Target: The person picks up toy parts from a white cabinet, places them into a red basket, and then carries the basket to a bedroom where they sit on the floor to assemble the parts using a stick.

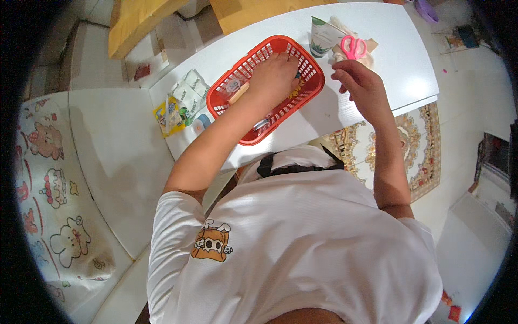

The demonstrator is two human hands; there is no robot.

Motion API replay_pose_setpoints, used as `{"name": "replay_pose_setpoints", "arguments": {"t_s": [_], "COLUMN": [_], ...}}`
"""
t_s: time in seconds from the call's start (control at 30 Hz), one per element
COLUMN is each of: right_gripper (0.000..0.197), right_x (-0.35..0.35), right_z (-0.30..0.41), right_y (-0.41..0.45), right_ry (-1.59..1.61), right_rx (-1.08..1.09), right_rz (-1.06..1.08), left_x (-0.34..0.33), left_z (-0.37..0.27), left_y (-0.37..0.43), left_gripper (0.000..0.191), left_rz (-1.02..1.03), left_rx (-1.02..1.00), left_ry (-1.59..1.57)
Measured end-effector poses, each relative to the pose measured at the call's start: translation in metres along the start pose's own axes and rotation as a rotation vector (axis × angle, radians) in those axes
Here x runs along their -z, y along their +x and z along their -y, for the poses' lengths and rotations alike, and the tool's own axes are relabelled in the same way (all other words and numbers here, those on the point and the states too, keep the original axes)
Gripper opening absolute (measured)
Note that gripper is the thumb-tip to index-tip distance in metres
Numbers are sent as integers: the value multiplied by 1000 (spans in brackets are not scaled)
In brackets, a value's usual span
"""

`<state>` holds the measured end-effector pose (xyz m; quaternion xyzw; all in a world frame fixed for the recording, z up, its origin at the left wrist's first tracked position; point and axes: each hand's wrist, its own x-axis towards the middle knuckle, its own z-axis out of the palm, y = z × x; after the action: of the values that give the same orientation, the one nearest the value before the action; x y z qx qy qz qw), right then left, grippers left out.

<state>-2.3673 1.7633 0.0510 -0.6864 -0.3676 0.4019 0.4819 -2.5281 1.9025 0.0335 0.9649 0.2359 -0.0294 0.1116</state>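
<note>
My left hand point(276, 75) reaches down into a red plastic basket point(249, 141) with slatted walls. Its fingertips are hidden, so what they grip does not show. Around it in the basket lie a light wooden-looking stick point(239, 93), a yellow item point(296, 90) and a small clear round piece point(233, 86). Right of the basket, my right hand point(361, 87) hovers over the table with its fingers curled; whether anything small is pinched there is unclear. Just beyond it, pink-handled scissors point(353, 47) rest on crumpled pale material point(366, 60), beside a green-and-white patterned paper or packet point(323, 36).
The white table point(396, 48) carries white printed packets point(190, 95), a yellow packet point(172, 117) and a blue item point(204, 120) left of the basket. A yellow wooden surface point(259, 14) borders its far side. A patterned rug point(421, 150) lies on the floor at right.
</note>
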Motion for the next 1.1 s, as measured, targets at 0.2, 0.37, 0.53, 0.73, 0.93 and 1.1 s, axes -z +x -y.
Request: {"name": "replay_pose_setpoints", "arguments": {"t_s": [0.2,0.37,0.53,0.73,0.93,1.1], "right_gripper": [30,42,46,29,28,28], "right_x": [11,-14,-59,-86,-95,-107], "right_z": [-13,2,-4,-26,-45,-19], "right_y": [0,1,2,0,-2,-19], "right_ry": [-17,-135,-57,86,147,152], "right_rx": [-89,-179,-232,-290,-261,-289], "right_rz": [10,193,218,213,211,174], "left_x": [22,62,100,86,30,25], "left_z": [-10,0,38,43,28,35], "left_y": [-10,-69,-131,-168,-164,-158], "left_gripper": [25,29,21,19,17,19], "left_rz": [140,60,-356,-295,132,387], "left_rx": [-38,25,273,283,84,149], "left_ry": [-23,-262,-417,-382,-124,37]}}
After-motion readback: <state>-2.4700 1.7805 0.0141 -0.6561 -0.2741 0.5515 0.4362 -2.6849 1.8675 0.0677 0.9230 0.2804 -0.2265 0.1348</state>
